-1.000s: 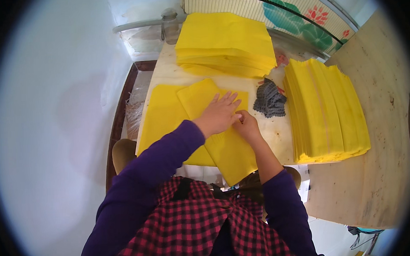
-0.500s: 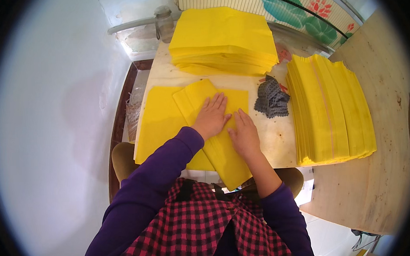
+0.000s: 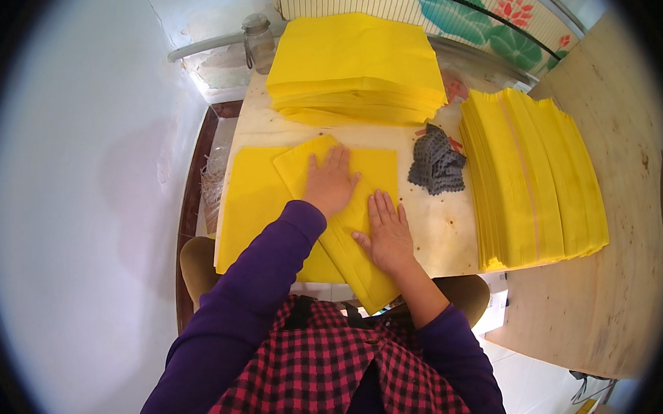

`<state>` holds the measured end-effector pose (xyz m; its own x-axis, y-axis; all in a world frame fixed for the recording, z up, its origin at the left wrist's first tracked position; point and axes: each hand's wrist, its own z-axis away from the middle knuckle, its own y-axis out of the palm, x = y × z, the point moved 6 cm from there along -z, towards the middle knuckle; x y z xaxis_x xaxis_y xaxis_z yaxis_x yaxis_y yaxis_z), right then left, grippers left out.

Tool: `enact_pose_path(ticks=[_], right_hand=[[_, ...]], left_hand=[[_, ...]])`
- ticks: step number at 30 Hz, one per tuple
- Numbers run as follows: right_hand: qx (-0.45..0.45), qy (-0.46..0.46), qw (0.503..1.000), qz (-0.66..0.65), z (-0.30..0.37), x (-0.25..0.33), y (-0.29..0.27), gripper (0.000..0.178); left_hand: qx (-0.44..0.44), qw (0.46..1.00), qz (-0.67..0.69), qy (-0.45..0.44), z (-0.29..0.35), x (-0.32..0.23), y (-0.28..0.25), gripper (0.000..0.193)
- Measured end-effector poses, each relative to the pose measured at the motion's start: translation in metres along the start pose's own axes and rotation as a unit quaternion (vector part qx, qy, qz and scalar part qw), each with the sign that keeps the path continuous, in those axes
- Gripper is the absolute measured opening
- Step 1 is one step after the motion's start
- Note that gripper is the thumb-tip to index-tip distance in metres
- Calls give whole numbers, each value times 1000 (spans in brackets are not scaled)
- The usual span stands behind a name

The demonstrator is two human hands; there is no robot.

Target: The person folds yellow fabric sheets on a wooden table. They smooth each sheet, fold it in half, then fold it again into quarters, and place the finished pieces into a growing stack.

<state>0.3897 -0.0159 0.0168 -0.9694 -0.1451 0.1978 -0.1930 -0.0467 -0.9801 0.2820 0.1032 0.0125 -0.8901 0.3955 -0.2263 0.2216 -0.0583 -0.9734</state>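
Note:
A folded yellow sheet [image 3: 356,271], of paper or thin cloth, lies slantwise over a flat yellow sheet [image 3: 251,203] on the wooden table [image 3: 438,239]. Its near end sticks out past the table's front edge. My left hand [image 3: 330,183] rests flat on the upper part of the folded piece, fingers stretched forward. Lower down, my right hand [image 3: 386,236] lies flat along the right side of the same piece, its fingers extended and thumb apart. Neither hand grips anything. My palms hide parts of the folded piece.
A thick stack of flat yellow sheets [image 3: 354,52] stands at the table's far side. To the right is a tall pile of folded yellow pieces [image 3: 542,190]. Between them lies a crumpled grey cloth [image 3: 437,162]. A clear bottle [image 3: 259,44] stands at the far left corner, near a white wall [image 3: 88,217].
My right hand has slid nearer to me along the folded sheet and now lies flatter on it. My left hand has shifted slightly left. The view has moved a little.

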Motion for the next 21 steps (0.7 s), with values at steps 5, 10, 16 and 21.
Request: enact_pose_path(ticks=[5, 10, 16, 21], right_hand=[[-6, 1, 1000, -9, 0, -1, 0, 82], [-14, 0, 1000, -13, 1, 0, 0, 83], [-7, 0, 1000, -3, 1, 1, 0, 84], [-7, -3, 1000, -7, 0, 1, 0, 83]], left_hand=[[-15, 998, 2, -54, -14, 33, -1, 65], [-18, 997, 31, -67, -14, 38, -6, 65], [-88, 990, -72, 84, 3, -26, -21, 65], [-10, 996, 21, 84, 12, -37, -1, 64]])
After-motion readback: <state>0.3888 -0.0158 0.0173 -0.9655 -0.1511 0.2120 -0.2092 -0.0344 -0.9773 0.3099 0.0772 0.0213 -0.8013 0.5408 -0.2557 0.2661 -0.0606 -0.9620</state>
